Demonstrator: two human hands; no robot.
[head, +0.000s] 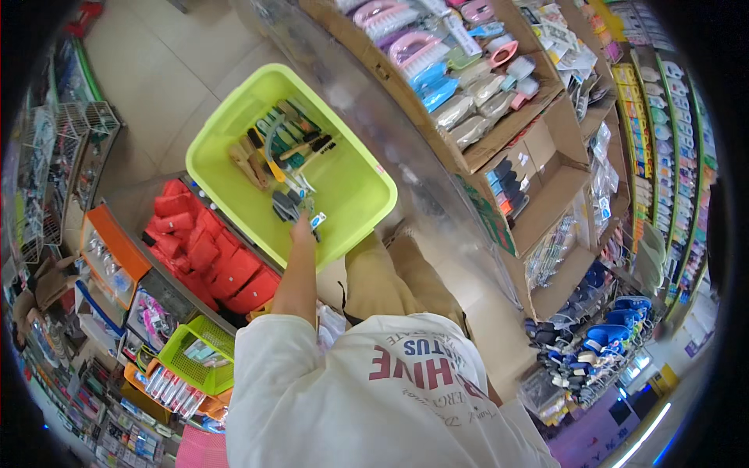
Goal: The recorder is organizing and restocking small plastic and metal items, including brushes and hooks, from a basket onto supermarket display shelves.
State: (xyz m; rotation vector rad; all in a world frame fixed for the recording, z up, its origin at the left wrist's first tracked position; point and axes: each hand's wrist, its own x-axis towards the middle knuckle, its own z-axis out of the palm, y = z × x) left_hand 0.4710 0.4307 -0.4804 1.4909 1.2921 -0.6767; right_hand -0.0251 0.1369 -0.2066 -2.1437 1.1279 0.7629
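Observation:
A yellow-green plastic tub (357,216) stands before me. My left hand (302,227) reaches down into its near side, at grey-handled items (285,206) with tags. The fingers are too small and overlapped to show whether they grip one. Farther in the tub lie a yellow-handled brush (275,169), wooden-handled brushes (301,149) with dark bristles, brown wooden pieces (248,164) and several green-backed items (284,131). My right hand is out of view; only part of that arm shows low at the right of my white shirt.
Red packets (205,248) fill a bin left of the tub. A green plastic basket (202,357) stands nearer me. On the right, cardboard boxes (541,199) hold wrapped brushes (404,47), behind a clear plastic sheet (374,99). Blue slippers (608,336) hang lower right; a wire rack (88,123) stands left.

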